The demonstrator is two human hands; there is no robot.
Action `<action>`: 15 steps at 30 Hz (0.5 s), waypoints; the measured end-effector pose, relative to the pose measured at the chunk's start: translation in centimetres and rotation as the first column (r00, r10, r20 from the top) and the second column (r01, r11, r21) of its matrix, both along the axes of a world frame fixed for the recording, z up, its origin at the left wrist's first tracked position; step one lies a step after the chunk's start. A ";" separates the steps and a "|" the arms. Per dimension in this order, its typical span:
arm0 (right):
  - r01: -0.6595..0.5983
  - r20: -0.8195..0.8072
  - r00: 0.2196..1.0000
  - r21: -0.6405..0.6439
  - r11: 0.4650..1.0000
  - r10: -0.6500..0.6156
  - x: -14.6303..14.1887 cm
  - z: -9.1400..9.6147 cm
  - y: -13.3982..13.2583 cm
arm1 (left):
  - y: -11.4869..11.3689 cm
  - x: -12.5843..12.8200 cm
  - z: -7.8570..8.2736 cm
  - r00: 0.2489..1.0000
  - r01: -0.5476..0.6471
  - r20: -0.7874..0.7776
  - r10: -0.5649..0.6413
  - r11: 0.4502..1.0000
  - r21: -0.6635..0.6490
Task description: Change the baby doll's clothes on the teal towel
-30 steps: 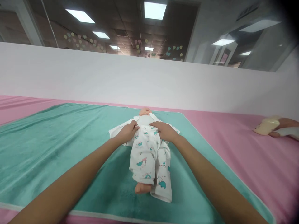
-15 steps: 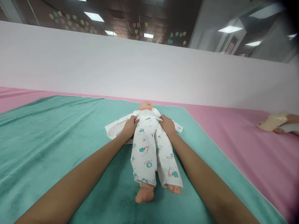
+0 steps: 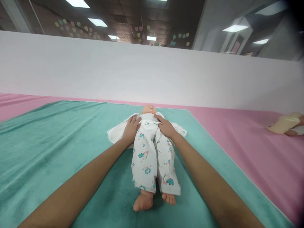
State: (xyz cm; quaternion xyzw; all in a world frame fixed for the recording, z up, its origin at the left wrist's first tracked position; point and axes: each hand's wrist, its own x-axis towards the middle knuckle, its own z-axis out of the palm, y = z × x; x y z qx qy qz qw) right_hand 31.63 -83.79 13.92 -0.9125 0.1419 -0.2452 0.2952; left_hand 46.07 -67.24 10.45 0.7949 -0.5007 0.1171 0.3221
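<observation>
A baby doll [image 3: 149, 109] lies on its back on a green cloth [image 3: 78, 136], head away from me. It wears white printed trousers [image 3: 144, 158] pulled up to the waist, with bare feet below the cuffs. A white shirt [image 3: 116, 131] spreads out on both sides beneath it. My left hand [image 3: 130, 130] rests at the doll's left-of-view waist, fingers stretched and apart, over the shirt and trouser edge. At the other side of the waistband, my right hand [image 3: 166, 127] lies with thumb and index finger apart, touching the belly. Neither hand visibly grips the fabric.
Pink cloth [image 3: 239, 133] borders the green one. At the right edge lies a pale yellow object [image 3: 283, 123] beside a skin-coloured shape, partly out of view. A low white wall [image 3: 142, 72] runs behind, with glass and heart stickers above.
Both hands have loosened from the trouser waistband, and their fingers have spread towards the belly. The doll's legs and feet have shifted slightly left and nearer to me.
</observation>
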 end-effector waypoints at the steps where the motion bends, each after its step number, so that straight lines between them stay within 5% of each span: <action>1: 0.058 -0.032 0.998 -0.006 0.998 -0.058 0.0 -0.1 0.0 | 0.0 -0.1 0.1 0.999 -0.040 0.019 0.039 0.999 0.029; 5: 0.194 -0.050 0.979 -0.053 0.980 -0.197 0.0 -0.4 0.0 | 0.3 -0.4 0.4 0.991 -0.137 0.022 0.135 0.982 0.128; 10: 0.332 -0.029 0.941 -0.123 0.935 -0.338 -0.3 -0.3 0.1 | 0.5 0.0 0.5 0.993 -0.112 0.061 0.104 0.984 0.139; 15: 0.398 -0.201 0.900 0.016 0.917 -0.387 -0.4 -0.1 -0.1 | 0.4 0.9 0.7 0.997 -0.046 0.072 0.034 0.985 0.168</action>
